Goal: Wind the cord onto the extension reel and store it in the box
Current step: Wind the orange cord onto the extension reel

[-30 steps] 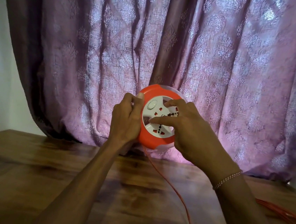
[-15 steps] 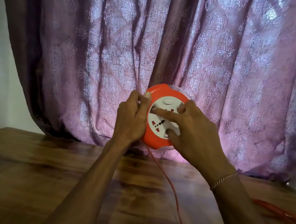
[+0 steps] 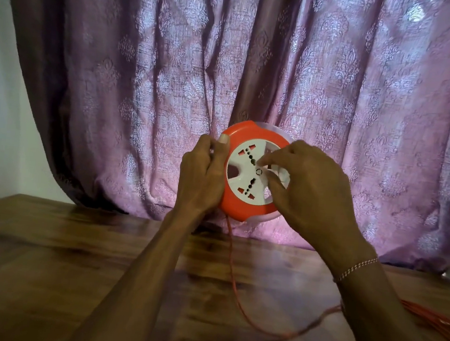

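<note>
Socket face (image 3: 248,172) has rotated since earlier; left hand (image 3: 202,179) grips reel (image 3: 237,209) rim, right hand (image 3: 308,190) fingers curled on face—keep steady turns, cord (image 3: 235,277) feeding taut below the hands.

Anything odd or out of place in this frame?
Nothing damaged or spilled. The orange cord trails loose off the reel across the table to an unwound heap at the right edge, as expected mid-winding. Left hand grips the reel rim; right hand works its white face.
</note>
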{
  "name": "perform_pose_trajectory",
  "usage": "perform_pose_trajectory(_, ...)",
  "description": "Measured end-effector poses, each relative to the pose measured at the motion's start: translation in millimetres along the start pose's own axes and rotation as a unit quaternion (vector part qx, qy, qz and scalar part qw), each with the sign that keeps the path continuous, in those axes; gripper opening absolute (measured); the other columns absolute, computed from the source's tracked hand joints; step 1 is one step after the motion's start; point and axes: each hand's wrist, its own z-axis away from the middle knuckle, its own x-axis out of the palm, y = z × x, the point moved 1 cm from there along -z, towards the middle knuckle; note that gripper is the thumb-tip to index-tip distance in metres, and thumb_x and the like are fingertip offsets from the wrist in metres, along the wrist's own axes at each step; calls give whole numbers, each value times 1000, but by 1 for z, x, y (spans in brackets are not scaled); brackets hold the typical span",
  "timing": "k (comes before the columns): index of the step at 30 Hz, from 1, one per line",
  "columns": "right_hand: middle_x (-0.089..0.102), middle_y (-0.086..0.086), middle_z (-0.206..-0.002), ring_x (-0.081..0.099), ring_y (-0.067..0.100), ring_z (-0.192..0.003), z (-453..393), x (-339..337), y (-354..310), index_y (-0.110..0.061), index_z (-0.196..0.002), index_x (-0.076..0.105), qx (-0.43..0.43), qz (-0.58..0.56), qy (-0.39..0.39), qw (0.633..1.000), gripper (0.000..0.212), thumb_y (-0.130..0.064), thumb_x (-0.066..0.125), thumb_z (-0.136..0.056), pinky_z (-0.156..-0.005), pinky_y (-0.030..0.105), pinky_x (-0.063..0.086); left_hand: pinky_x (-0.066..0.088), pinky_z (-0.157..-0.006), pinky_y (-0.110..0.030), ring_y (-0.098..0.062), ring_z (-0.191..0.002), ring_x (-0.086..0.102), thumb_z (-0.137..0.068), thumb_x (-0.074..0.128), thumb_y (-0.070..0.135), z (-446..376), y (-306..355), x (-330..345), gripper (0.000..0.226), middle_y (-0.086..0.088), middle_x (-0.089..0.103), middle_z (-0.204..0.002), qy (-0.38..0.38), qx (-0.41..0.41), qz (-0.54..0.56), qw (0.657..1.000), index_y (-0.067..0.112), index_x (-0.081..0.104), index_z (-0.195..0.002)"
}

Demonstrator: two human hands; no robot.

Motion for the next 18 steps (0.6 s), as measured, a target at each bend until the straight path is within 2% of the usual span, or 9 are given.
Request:
perform_pose_trajectory(3,52,1,-128,49,26,-117,2,0,-3,-39,-106,69,-9,4,-69,998,44,-5,63,-80,-68,43,54,39,-52,-20,4,-52,53,-103,43,39,1,1,1,36,15,60,-54,-2,-2,8,1000,23,41,-71)
perform_pose_trajectory(6,41,3,-139,41,26,-129,5,-2,-12,-49,-118,62,-5,19,-124,992,58,-6,63,-79,-79,43,53,47,-54,-39,-6,-57,56,-100,41,48,0,-3,2,36,6,57,-60,2,3,-6,1000,26,42,-71)
perform_pose_trajectory(8,36,1,-145,35,24,-133,5,-6,-16,-54,-124,55,3,45,-159,986,58,-15,64,-81,-85,43,49,50,-57,-48,-16,-60,60,-99,40,52,-1,-6,3,37,4,59,-62,3,0,-11,1000,28,42,-71)
perform_pose_trajectory(12,29,4,-151,28,25,-140,6,-8,-19,-56,-132,48,8,55,-197,979,58,-29,68,-84,-94,45,46,50,-59,-52,-18,-61,59,-97,40,53,0,-5,5,38,3,58,-62,1,1,-3,1000,28,41,-69)
perform_pose_trajectory(18,33,3,-146,29,24,-139,8,-7,-20,-56,-130,49,14,59,-187,981,60,-32,71,-80,-88,44,46,50,-58,-51,-18,-60,57,-97,40,55,1,-4,5,38,4,57,-60,6,2,-3,1000,29,41,-69)
